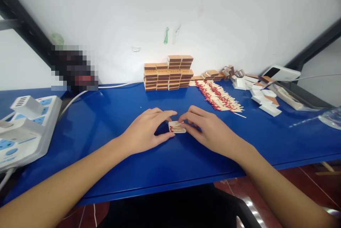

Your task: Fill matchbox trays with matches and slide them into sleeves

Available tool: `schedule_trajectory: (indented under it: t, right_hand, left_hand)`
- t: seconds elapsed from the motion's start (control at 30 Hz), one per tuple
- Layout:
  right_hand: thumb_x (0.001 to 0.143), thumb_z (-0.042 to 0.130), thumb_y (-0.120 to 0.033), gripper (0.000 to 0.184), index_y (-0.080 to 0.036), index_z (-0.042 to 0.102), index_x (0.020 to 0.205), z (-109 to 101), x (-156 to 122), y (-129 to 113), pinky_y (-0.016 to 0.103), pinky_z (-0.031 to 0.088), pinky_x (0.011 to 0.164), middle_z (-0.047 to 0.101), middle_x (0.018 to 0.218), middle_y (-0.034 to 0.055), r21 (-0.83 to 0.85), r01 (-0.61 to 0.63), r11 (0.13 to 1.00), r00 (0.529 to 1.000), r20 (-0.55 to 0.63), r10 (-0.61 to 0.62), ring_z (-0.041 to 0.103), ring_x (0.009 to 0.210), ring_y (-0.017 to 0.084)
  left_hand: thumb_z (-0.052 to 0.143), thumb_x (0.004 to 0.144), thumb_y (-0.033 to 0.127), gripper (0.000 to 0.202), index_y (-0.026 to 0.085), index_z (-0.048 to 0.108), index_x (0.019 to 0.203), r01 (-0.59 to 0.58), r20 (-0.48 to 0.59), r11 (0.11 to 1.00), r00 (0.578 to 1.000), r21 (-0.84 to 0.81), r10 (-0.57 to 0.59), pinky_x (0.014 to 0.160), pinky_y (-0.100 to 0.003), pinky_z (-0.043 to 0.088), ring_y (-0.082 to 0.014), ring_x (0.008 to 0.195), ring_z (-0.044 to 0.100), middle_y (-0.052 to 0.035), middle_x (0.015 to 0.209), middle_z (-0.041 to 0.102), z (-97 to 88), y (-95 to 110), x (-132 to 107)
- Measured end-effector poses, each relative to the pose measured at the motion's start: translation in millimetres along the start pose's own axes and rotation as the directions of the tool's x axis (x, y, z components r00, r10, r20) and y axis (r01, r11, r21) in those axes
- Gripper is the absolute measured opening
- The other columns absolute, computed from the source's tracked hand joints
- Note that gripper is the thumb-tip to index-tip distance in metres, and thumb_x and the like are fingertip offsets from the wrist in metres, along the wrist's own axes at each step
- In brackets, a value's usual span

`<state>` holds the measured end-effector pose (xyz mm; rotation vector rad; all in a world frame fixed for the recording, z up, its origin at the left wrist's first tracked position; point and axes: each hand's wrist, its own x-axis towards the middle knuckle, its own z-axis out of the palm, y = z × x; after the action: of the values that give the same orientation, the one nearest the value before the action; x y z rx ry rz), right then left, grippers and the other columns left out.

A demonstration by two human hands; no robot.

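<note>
A small white matchbox tray (pixel 182 132) lies on the blue table between my hands, with red-tipped matches (pixel 176 128) in it. My left hand (pixel 149 128) grips the tray's left end, thumb at the near side and fingers at the far side. Over the tray's right end, the thumb and forefinger of my right hand (pixel 201 125) pinch at the matches. How many sticks they hold is hidden by the fingers. Beyond my right hand, a long heap of loose matches (pixel 220 96) is spread with red heads to the left.
Closed matchboxes (pixel 168 77) stand stacked against the wall. Loose white trays and sleeves (pixel 262 96) are piled at the back right, beside a white device (pixel 283 73) with a cable. A power strip (pixel 49 128) with plugs occupies the left. The table's front edge (pixel 160 187) runs near me.
</note>
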<state>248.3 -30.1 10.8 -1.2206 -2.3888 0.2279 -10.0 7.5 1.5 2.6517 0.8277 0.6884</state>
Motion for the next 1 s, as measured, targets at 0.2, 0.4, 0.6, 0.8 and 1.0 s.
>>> schedule_trajectory:
  t: [0.2,0.4,0.6,0.8,1.0]
  right_hand:
    - [0.11,0.051,-0.028,0.027,-0.022,0.077,0.114,4.1,-1.0,-2.7,0.035,0.055,0.077,0.064,0.1,0.0069,0.008,0.003,1.0,1.0,-0.012,-0.003,0.066,0.083,0.02]
    - [0.106,0.06,-0.04,0.025,-0.024,0.079,0.106,-27.2,-40.8,39.9,0.035,0.052,0.072,0.07,0.096,0.0063,-0.021,-0.182,0.983,0.949,-0.264,0.17,0.064,0.078,0.019]
    - [0.092,0.066,-0.073,0.056,-0.021,0.081,0.108,-62.3,-108.2,135.8,0.04,0.05,0.071,0.071,0.094,0.0096,-0.122,-0.491,0.863,0.852,-0.277,0.445,0.061,0.074,0.022]
    - [0.096,0.064,-0.068,0.046,-0.027,0.082,0.108,-59.8,-113.6,155.1,0.04,0.049,0.073,0.074,0.104,0.0093,-0.092,-0.453,0.887,0.874,-0.245,0.42,0.061,0.078,0.022]
    - [0.094,0.064,-0.074,0.053,-0.025,0.081,0.096,-58.8,-103.9,153.1,0.04,0.047,0.074,0.073,0.097,0.0104,-0.047,-0.453,0.89,0.869,-0.247,0.429,0.059,0.076,0.022]
  left_hand:
    - [0.075,0.1,0.037,0.054,0.028,0.055,0.15,0.003,-0.007,1.0,1.0,0.01,-0.003,0.105,-0.045,0.056,-0.0262,0.118,0.071,-0.0047,0.125,0.077,-0.1,0.0,-0.4]
    - [0.074,0.101,0.038,0.053,0.028,0.056,0.15,0.018,0.004,1.0,1.0,-0.002,-0.018,0.106,-0.046,0.056,-0.027,0.12,0.069,-0.0048,0.124,0.078,-1.0,0.1,0.1]
    - [0.074,0.101,0.038,0.053,0.026,0.056,0.15,0.033,0.035,0.999,0.999,-0.01,-0.033,0.105,-0.046,0.056,-0.027,0.12,0.069,-0.0048,0.125,0.078,-1.3,0.1,0.2]
    - [0.073,0.101,0.04,0.052,0.028,0.057,0.149,0.046,0.017,0.999,0.999,-0.008,-0.046,0.106,-0.047,0.056,-0.0276,0.122,0.069,-0.0048,0.127,0.078,-1.5,-1.1,0.2]
    - [0.074,0.101,0.04,0.052,0.028,0.057,0.148,0.05,0.01,0.999,0.999,-0.014,-0.05,0.107,-0.047,0.056,-0.0274,0.121,0.069,-0.0043,0.126,0.078,-1.1,-2.1,-0.1]
